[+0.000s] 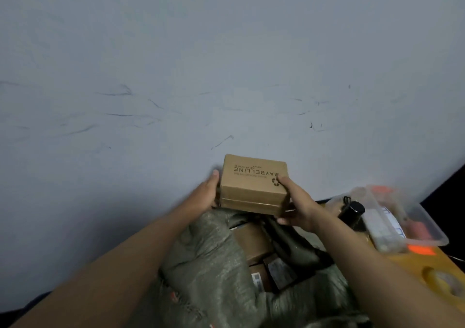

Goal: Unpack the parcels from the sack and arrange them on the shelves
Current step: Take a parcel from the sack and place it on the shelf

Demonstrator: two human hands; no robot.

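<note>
Both hands [208,191] hold (apparently stacked) parcels [254,184].

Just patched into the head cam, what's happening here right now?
A person holds a small brown cardboard box in front of a pale wall, left hand on its left side, right hand on its right. Below it lies the open grey-green sack, with more parcels inside. To the right, a clear plastic tub and a black bottle sit on a yellow surface. No shelf is in view.
</note>
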